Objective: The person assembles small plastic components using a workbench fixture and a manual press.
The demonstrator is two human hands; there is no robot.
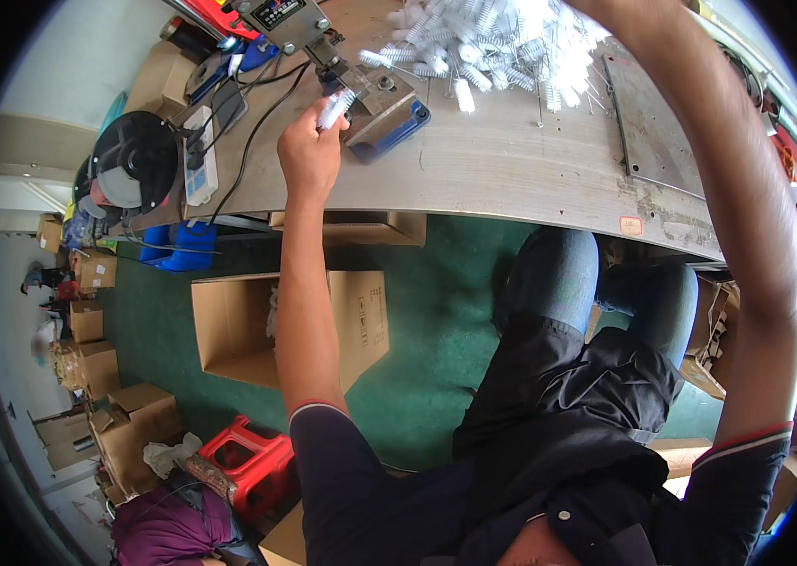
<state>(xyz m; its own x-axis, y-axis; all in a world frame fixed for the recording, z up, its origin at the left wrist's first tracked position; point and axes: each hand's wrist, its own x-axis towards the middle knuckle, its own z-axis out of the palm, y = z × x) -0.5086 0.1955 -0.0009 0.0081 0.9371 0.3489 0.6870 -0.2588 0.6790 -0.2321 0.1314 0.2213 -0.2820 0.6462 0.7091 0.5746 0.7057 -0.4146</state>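
My left hand [312,156] is closed around a small white bristle brush [336,109], at the front of a bench press [381,111] with a grey metal block and a blue base. Part of the brush shows above my fingers, beside the press's tooling. My right arm [733,160] reaches up across the bench's right side. Its hand lies at the top edge of the view, past the brush pile, and its fingers are cut off. A large heap of white brushes with thin wire stems [498,47] covers the back middle of the bench [512,160].
On the bench's right lies a flat metal plate [648,123]. At the left are a black round fan [134,162], a white power strip [199,156] and loose cables. An opened cardboard box [361,321], a blue bin [182,247] and a red stool [248,462] stand below.
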